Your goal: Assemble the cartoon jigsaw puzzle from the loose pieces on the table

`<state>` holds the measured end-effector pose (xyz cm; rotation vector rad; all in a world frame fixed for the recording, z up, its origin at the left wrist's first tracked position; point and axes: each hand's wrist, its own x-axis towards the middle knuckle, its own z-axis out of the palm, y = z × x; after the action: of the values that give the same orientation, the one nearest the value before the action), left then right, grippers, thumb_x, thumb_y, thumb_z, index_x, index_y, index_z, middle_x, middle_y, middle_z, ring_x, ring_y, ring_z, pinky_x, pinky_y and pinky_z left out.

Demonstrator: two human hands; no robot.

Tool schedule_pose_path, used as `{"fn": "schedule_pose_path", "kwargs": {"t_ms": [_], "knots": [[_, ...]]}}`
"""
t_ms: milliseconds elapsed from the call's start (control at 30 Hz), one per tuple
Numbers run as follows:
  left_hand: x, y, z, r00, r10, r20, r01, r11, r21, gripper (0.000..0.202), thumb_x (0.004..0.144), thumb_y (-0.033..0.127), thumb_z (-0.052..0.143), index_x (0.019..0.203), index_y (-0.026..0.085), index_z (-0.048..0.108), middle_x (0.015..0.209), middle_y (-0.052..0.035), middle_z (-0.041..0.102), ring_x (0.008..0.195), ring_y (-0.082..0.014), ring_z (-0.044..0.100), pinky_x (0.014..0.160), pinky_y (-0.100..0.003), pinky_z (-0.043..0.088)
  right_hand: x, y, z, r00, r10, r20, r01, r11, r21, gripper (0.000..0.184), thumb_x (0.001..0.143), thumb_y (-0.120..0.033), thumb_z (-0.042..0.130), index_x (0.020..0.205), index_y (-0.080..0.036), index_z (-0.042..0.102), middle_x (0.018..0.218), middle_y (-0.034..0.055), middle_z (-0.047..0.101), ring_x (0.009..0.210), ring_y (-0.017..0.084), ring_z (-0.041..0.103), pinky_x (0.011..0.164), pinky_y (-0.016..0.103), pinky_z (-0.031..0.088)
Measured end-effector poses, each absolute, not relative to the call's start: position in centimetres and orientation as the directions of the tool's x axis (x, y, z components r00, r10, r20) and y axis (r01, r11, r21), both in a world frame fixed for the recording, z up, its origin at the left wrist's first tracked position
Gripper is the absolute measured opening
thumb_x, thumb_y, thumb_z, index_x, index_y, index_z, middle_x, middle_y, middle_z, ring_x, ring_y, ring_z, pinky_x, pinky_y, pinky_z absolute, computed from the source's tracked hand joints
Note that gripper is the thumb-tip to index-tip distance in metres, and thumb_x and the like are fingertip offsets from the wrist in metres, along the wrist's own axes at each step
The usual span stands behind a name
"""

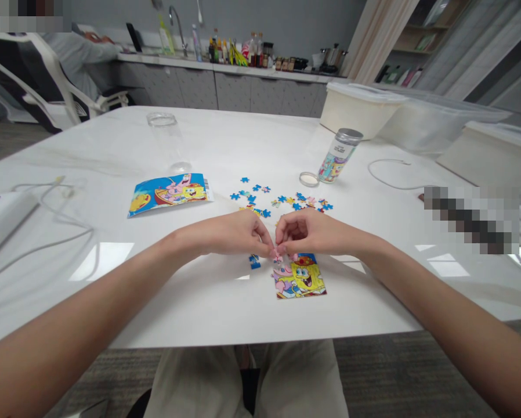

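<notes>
Both my hands meet over the top left corner of a partly built cartoon jigsaw point(301, 278) near the table's front edge. My left hand point(237, 232) is pinched, fingertips down at a small pinkish puzzle piece point(278, 256). My right hand point(306, 232) is also pinched, its fingertips touching the same spot on the jigsaw's upper edge. A single blue piece point(254, 262) lies just left of the jigsaw. Several loose blue and coloured pieces point(282, 199) are scattered behind my hands. The reference picture card point(170, 192) lies to the left.
A puzzle tube point(339, 155) with its clear lid point(308, 179) stands at the back right, an empty clear jar point(167, 139) at the back left. White cables point(55, 200) and a white box point(360, 108) lie on the white table point(199, 313). Another person sits far left.
</notes>
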<state>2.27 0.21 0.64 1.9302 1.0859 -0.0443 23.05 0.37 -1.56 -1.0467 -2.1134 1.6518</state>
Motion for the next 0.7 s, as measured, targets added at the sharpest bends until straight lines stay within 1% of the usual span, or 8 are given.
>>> {"fn": "schedule_pose_path", "kwargs": {"t_ms": [67,233,367,500,600,700], "knots": [[2.25,0.23,0.61,0.611,0.672,-0.420,0.701,-0.212,0.681,0.032,0.071,0.043,0.066,0.088,0.017,0.077,0.053,0.0040,0.047,0.051,-0.0098,0.034,0.052,-0.025,0.027,23.03,0.32,-1.52,-0.708,0.673,-0.215,0.375,0.099,-0.922,0.014,0.073,-0.022,0.073,0.080,-0.017,0.062,0.070,-0.0001,0.067,0.062,0.011,0.063,0.059,0.025,0.049],[2.19,0.20,0.50,0.617,0.675,-0.404,0.688,-0.215,0.693,0.031,0.072,0.043,0.066,0.087,0.018,0.076,0.048,0.0066,0.037,0.049,-0.0090,0.027,0.050,-0.025,0.024,22.97,0.21,-1.47,-0.707,0.677,-0.204,0.375,0.115,-0.920,0.017,0.073,-0.026,0.075,0.080,-0.017,0.062,0.070,-0.0004,0.067,0.063,0.011,0.062,0.057,0.024,0.048],[2.24,0.14,0.53,0.606,0.691,-0.395,0.683,-0.197,0.704,0.030,0.070,0.043,0.068,0.083,0.018,0.075,0.047,0.0076,0.033,0.048,-0.0084,0.024,0.048,-0.025,0.022,22.97,0.21,-1.50,-0.722,0.655,-0.223,0.374,0.099,-0.922,0.017,0.073,-0.025,0.074,0.082,-0.017,0.062,0.075,0.0016,0.069,0.068,0.012,0.064,0.060,0.024,0.048],[2.29,0.08,0.69,0.597,0.699,-0.394,0.679,-0.178,0.713,0.028,0.070,0.042,0.067,0.082,0.017,0.074,0.047,0.0075,0.034,0.047,-0.0082,0.024,0.048,-0.025,0.021,23.03,0.21,-1.31,-0.743,0.635,-0.212,0.317,0.055,-0.947,0.016,0.076,-0.027,0.072,0.082,-0.017,0.062,0.074,0.0006,0.068,0.064,0.010,0.062,0.060,0.024,0.049],[2.15,0.10,0.89,0.594,0.696,-0.404,0.683,-0.170,0.711,0.029,0.071,0.043,0.067,0.084,0.018,0.074,0.048,0.0070,0.035,0.048,-0.0086,0.025,0.049,-0.026,0.021,22.97,0.14,-0.97,-0.725,0.653,-0.221,0.296,0.005,-0.955,0.013,0.076,-0.025,0.072,0.079,-0.017,0.062,0.071,-0.0004,0.068,0.059,0.009,0.060,0.059,0.024,0.049],[1.91,0.21,1.08,0.597,0.693,-0.405,0.688,-0.183,0.702,0.032,0.071,0.047,0.066,0.086,0.020,0.075,0.049,0.0063,0.037,0.048,-0.0094,0.027,0.049,-0.027,0.021,22.83,0.04,-0.62,-0.700,0.674,-0.234,0.281,-0.041,-0.959,0.012,0.075,-0.022,0.072,0.076,-0.016,0.063,0.070,-0.0004,0.068,0.058,0.009,0.061,0.057,0.024,0.050]]}}
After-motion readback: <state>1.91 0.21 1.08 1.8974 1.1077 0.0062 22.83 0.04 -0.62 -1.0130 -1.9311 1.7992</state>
